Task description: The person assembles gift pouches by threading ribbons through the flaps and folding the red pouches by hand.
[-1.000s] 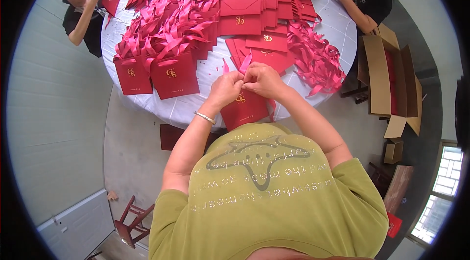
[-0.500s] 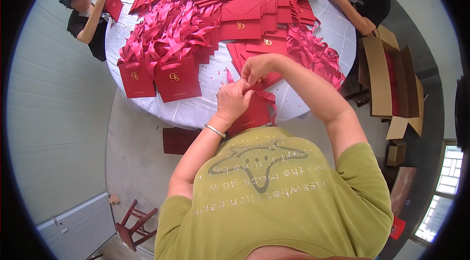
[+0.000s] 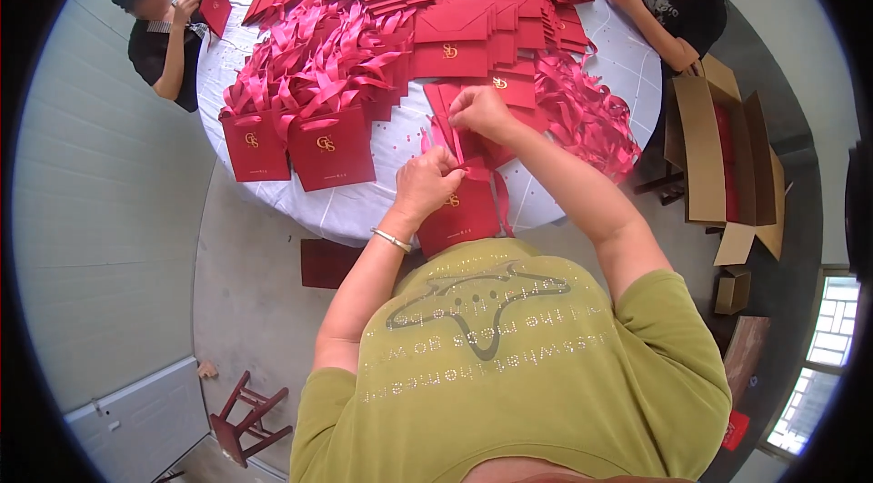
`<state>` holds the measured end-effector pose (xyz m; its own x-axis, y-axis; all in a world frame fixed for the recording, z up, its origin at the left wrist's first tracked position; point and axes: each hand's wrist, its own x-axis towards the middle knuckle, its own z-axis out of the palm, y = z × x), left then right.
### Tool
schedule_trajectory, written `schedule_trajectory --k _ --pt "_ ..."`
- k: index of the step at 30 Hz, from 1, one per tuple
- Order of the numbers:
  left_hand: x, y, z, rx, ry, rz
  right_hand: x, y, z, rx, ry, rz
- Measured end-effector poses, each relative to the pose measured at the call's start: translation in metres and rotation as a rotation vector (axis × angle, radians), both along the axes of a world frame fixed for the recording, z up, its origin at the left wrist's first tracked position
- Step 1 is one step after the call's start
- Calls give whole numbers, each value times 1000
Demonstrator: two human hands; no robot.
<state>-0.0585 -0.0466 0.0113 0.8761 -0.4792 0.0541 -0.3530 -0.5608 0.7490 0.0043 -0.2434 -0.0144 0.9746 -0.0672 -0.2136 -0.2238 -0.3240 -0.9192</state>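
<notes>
A small red paper bag (image 3: 471, 221) with a gold emblem is at the table's near edge, close against my body. My left hand (image 3: 426, 181) pinches its top edge, where the ribbon comes through. Above and to the right, my right hand (image 3: 482, 112) is closed on the end of a pink ribbon (image 3: 457, 146) that runs up from the bag. Another length of this ribbon hangs down the bag's right side. Flat red bags (image 3: 496, 87) lie just beyond my right hand.
On the round table's white cloth (image 3: 400, 151) stand red bags with pink ribbon handles (image 3: 329, 152) at left. A heap of loose pink ribbons (image 3: 591, 110) lies at right. Two people work across the table. An open cardboard box (image 3: 705, 151) and a wooden stool (image 3: 245, 419) are nearby.
My right hand has moved up and away from my left, drawing the ribbon out straight. My left hand has stayed near the bag's top, and more of the bag's front now shows.
</notes>
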Motion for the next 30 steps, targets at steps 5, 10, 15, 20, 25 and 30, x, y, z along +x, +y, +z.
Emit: schedule_trajectory --k 5,10,15,20,25,30 --pt "4 4 -8 -73 77 15 12 7 -7 -277 -222 -142" --pt "2 -5 -3 -34 72 -23 17 4 -7 -273 -180 -31" --pt "7 1 -23 -48 89 13 -14 -1 16 -413 -397 22" --pt "11 2 -23 3 139 -31 -83 -17 37 -329 -205 370" --pt "17 -1 -40 -141 172 -105 -96 -21 28 -679 -575 392" --pt "14 -5 -21 -13 154 -111 -101 -23 45 -798 -379 409"
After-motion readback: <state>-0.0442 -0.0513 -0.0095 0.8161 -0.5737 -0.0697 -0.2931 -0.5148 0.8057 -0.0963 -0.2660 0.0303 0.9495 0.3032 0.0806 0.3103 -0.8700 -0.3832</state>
